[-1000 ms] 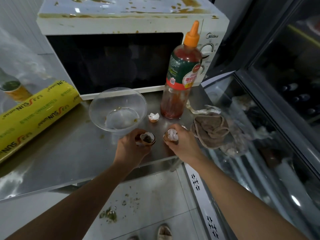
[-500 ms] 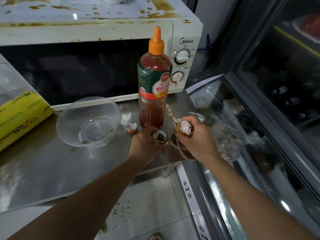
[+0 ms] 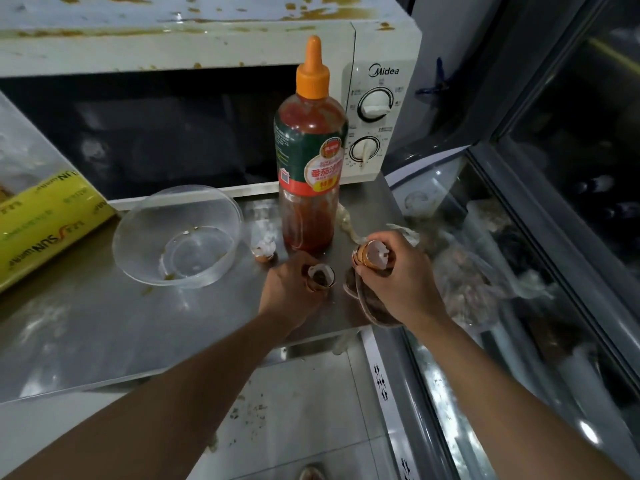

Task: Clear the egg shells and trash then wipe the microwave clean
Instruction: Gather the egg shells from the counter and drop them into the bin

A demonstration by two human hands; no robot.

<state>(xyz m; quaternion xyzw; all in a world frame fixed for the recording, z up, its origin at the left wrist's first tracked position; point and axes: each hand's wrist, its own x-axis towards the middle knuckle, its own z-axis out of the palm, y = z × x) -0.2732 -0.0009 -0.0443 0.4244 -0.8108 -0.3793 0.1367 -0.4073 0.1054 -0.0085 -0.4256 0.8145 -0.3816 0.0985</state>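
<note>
Three eggshells: my left hand (image 3: 294, 289) pinches one (image 3: 320, 277), my right hand (image 3: 398, 282) grips another (image 3: 372, 255), and the third (image 3: 265, 249) lies on the counter (image 3: 86, 327) between one bowl (image 3: 176, 237) and one sauce bottle (image 3: 310, 161), near the counter's front right corner.

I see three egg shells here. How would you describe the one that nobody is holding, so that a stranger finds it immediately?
Start at the tall sauce bottle before the microwave. Left of its base, next to the clear plastic bowl, an egg shell lies alone on the steel counter; the other two are in hands.
</note>
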